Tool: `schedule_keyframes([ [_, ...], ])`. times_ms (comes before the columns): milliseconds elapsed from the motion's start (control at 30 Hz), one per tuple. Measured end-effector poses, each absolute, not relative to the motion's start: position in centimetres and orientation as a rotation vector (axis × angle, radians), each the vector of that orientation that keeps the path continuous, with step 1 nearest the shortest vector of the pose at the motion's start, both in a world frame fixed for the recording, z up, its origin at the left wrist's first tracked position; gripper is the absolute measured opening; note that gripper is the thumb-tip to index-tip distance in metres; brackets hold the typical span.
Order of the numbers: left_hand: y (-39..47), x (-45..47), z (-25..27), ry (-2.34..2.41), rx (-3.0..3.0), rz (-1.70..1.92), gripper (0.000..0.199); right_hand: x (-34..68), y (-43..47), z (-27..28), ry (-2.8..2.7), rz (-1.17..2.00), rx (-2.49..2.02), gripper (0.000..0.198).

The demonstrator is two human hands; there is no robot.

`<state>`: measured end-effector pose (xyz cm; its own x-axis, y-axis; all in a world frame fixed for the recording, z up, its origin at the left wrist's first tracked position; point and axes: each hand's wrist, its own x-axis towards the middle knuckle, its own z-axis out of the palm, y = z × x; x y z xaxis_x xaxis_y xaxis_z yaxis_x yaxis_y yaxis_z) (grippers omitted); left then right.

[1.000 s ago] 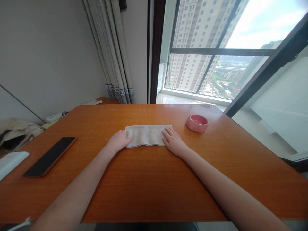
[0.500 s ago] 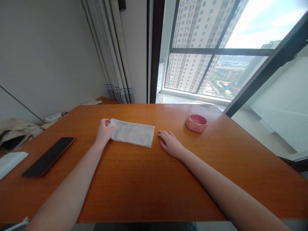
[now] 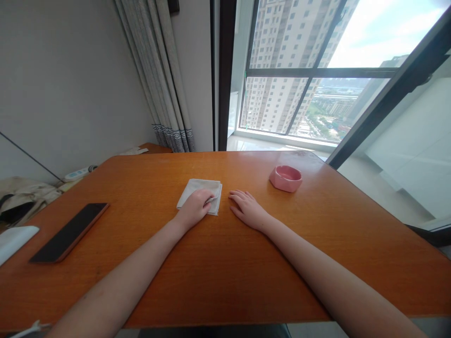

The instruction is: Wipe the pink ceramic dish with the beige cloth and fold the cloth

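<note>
A white cloth (image 3: 196,186) lies on the wooden table, folded over into a compact, roughly square shape. My left hand (image 3: 195,204) is on top of it, thumb and fingers closed on the cloth's folded-over edge near its right side. Just right of the cloth, my right hand (image 3: 248,210) rests palm down on the table. Its fingers are stretched out toward the cloth without touching it, and it holds nothing.
A pink angular bowl (image 3: 286,178) stands beyond my right hand. A long dark flat object (image 3: 70,233) lies on the left of the wooden table (image 3: 218,272), near a white object (image 3: 16,241). A power strip (image 3: 77,173) and crumpled fabric (image 3: 24,199) sit past the left edge.
My left hand has carried the cloth's left end over to the right, so the long strip is now folded to about half its length. My right hand has stayed in place.
</note>
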<state>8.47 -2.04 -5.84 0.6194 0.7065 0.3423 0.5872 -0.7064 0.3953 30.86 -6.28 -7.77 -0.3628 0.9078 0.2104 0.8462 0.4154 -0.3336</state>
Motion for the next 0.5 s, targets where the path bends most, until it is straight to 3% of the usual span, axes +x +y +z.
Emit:
schedule_keyframes([
  [167, -2.35, 7.91, -5.52, 0.874, 2.609, 0.592, 0.019, 30.86, -6.27, -7.76, -2.314, 0.238, -1.508, 0.037],
  [300, -2.55, 7.90, -5.53, 0.915, 2.543, 0.736, 0.021, 30.83, -6.30, -7.71, -2.307, 0.246, -1.505, 0.037],
  [500, -2.98, 7.95, -5.15, 0.769, 2.517, 0.545, 0.017, 30.78, -6.30, -7.71, -2.300, 0.260, -1.512, 0.037],
])
